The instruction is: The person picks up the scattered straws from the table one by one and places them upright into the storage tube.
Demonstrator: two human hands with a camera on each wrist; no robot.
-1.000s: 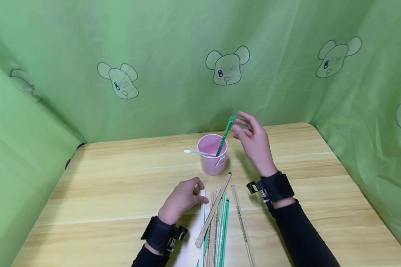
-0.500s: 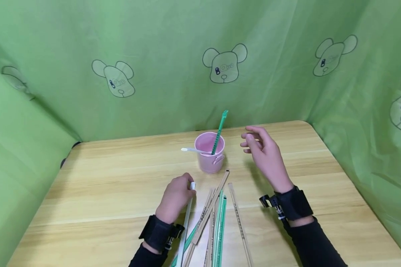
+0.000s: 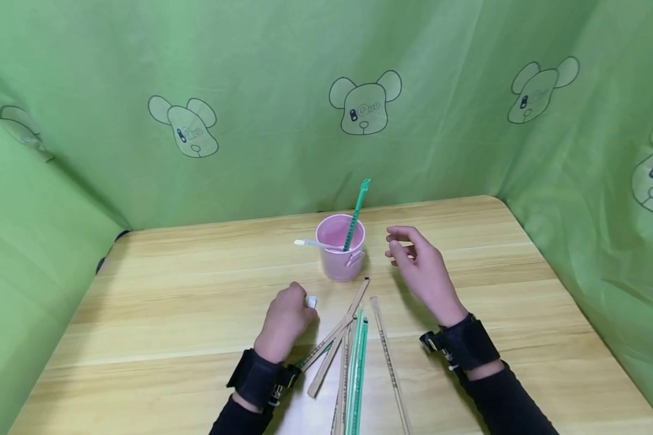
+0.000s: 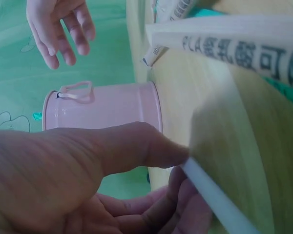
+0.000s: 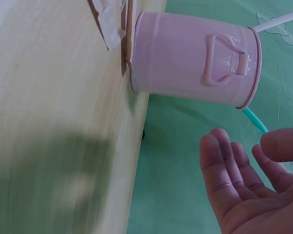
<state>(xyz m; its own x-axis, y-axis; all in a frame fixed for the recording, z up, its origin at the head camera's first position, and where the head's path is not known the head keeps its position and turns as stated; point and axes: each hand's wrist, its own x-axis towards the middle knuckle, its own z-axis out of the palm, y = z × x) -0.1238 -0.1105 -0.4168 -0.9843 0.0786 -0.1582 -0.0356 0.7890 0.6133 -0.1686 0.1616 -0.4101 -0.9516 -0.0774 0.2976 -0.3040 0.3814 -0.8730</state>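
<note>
White straw [image 4: 217,197] moved left from the straw pile [image 3: 361,374] since a second ago, pinched in our left grip [image 3: 284,321] near the pink bucket [image 3: 339,267], our right grip [image 3: 423,273] relaxed, drawn back from the bucket's leaning green straw [image 3: 356,212].

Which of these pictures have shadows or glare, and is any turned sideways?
Head view: upright, pale sheen on the wooden table left of the green straws; left wrist view: sideways, soft shadow near the white straw; right wrist view: also sideways, broad soft-edged shadow across the wooden table, pink bucket evenly lit.
</note>
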